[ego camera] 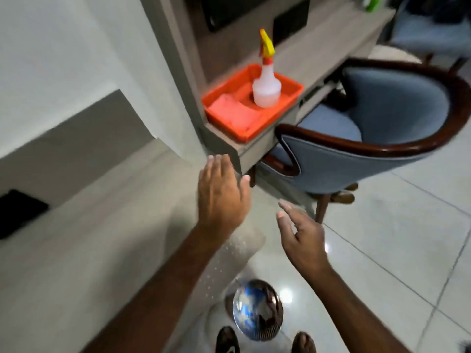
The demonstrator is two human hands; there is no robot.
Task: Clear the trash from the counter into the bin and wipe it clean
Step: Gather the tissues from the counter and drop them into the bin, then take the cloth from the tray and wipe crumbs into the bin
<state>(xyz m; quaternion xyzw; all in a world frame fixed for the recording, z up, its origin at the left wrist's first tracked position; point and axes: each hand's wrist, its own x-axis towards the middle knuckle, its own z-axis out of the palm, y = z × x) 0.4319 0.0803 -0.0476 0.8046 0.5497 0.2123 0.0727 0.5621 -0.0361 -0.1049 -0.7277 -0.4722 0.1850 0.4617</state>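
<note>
An orange tray sits on the near end of the grey counter. In it stand a white spray bottle with a yellow and red trigger and a pink cloth. Low on the floor, between my feet, is a small shiny metal bin with a blue lining. My left hand is open, palm down, just below the counter's corner. My right hand is open too, fingers spread, lower and to the right. Neither hand holds anything.
A blue upholstered chair with a dark wooden rim is pushed against the counter on the right. A grey wall with a lower ledge runs along the left. The floor is glossy white tile.
</note>
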